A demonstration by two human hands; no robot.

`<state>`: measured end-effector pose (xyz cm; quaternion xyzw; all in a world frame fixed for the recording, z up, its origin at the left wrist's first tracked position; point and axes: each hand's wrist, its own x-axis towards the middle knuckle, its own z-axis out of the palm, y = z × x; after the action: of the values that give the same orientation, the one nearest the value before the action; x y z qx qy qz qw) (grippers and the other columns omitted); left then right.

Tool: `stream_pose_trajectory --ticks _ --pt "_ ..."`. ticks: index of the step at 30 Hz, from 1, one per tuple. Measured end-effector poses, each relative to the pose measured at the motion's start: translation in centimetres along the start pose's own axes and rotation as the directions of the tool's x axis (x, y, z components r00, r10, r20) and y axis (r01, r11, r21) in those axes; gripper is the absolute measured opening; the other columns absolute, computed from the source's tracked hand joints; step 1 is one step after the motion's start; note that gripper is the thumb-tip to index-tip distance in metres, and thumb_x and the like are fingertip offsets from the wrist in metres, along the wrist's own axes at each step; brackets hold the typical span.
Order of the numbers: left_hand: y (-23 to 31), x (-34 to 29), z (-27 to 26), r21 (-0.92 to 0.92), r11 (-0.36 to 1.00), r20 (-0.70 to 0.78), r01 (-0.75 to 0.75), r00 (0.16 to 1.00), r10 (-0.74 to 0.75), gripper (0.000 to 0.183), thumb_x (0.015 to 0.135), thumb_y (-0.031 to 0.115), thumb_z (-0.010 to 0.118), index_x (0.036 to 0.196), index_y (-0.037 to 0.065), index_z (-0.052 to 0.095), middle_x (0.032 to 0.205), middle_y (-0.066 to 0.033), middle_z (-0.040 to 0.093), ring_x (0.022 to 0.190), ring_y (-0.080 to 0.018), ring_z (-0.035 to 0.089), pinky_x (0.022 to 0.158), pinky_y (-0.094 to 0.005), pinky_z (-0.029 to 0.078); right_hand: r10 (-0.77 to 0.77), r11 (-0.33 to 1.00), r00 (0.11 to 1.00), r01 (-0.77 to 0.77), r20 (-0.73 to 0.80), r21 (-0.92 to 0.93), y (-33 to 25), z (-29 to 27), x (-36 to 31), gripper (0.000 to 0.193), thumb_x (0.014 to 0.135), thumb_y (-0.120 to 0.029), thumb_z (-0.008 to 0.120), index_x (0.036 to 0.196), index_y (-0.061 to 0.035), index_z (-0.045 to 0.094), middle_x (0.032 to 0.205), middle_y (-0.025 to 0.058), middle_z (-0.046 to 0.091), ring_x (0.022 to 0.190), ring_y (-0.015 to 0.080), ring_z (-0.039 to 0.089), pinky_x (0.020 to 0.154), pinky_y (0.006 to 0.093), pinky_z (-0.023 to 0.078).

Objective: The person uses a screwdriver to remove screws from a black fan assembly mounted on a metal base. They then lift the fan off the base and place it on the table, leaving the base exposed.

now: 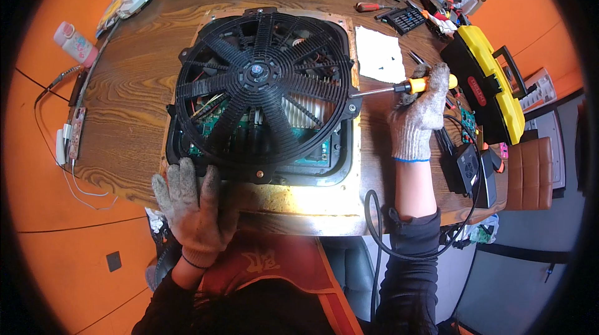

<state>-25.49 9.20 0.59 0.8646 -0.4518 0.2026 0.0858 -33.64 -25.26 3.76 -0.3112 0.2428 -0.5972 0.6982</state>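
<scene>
A black appliance base [262, 95] with a round slotted grille lies upside down on a wooden table [134, 95]; green circuit boards and a metal heat sink show through the slots. My right hand [417, 113], in a grey knit glove, grips a screwdriver [399, 88] with a yellow and black handle. Its tip touches the base's right-hand corner mount. My left hand [190, 207], also gloved, rests flat with fingers spread on the near left rim of the base.
A white paper sheet [378, 54] lies right of the base. A yellow and black toolbox [490, 88], a bit set [404, 20], a red-handled screwdriver [373, 6] and small electronics crowd the right side. A pink bottle [75, 43] and cables sit at left.
</scene>
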Motion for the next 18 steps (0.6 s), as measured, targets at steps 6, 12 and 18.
stream_pose_trajectory --ticks 6,12,18 --pt "-0.1 0.0 -0.1 -0.024 0.999 0.024 0.021 0.999 -0.021 0.057 0.087 0.043 0.055 0.132 0.008 0.054 0.139 -0.0257 0.044 0.126 -0.0490 0.041 0.105 -0.0692 0.022 -0.050 0.997 0.999 0.050 -0.003 0.066 0.4 -0.7 0.8 0.022 0.091 -0.030 0.066 0.098 -0.0147 0.051 0.076 0.0016 0.060 0.053 0.0100 0.058 0.040 0.0199 0.048" --pt "0.0 -0.2 0.2 -0.065 0.997 -0.008 0.029 1.000 -0.029 0.059 0.082 0.038 0.060 0.132 0.007 0.054 0.140 -0.0267 0.042 0.125 -0.0507 0.041 0.106 -0.0694 0.020 0.283 0.959 0.939 -0.276 -0.196 0.066 0.4 -0.7 1.3 0.041 0.092 -0.049 0.058 0.073 -0.0129 0.054 0.045 -0.0036 0.041 0.036 0.0111 0.042 0.033 0.0242 0.031" --pt "-0.1 -0.1 0.3 -0.069 0.997 -0.045 0.041 0.998 -0.044 0.059 0.078 0.037 0.062 0.132 0.012 0.057 0.139 -0.0239 0.045 0.122 -0.0511 0.044 0.102 -0.0701 0.025 0.459 0.882 0.853 -0.404 -0.248 0.244 0.8 -1.1 0.9 0.039 0.096 -0.045 0.050 0.074 -0.0124 0.050 0.049 -0.0022 0.040 0.038 0.0119 0.037 0.036 0.0256 0.029"
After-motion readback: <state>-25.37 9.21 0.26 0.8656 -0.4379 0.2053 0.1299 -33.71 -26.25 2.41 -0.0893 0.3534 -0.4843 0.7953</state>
